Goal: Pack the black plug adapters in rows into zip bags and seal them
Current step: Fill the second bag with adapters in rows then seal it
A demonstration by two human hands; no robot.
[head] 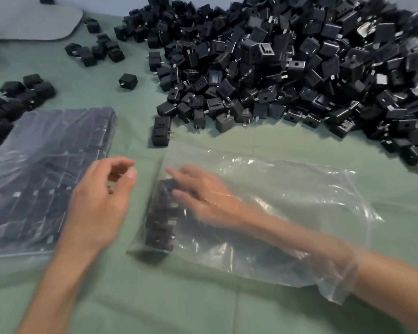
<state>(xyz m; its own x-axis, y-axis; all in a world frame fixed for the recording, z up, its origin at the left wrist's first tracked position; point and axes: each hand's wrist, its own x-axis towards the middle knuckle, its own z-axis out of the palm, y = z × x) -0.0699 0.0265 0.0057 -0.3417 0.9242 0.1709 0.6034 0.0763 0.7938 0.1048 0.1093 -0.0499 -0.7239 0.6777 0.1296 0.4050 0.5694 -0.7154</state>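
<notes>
A clear zip bag (287, 203) lies on the green cloth with its mouth toward the right. My right hand (200, 189) and forearm are inside it, fingers stretched out on the top of a row of black adapters (161, 218) stacked along the bag's closed left end. My left hand (101, 201) hovers just left of the bag, outside it, fingers loosely curled and holding nothing. A full zip bag (41, 174) of adapters in rows lies flat at the left. A large heap of loose adapters (287, 68) fills the far right.
Two adapters stacked together (161, 131) stand just beyond the open bag. A single adapter (128, 80) and small clusters (94, 48) lie at the far left, with more at the left edge (12, 102). A grey mat (32, 18) sits at the top left.
</notes>
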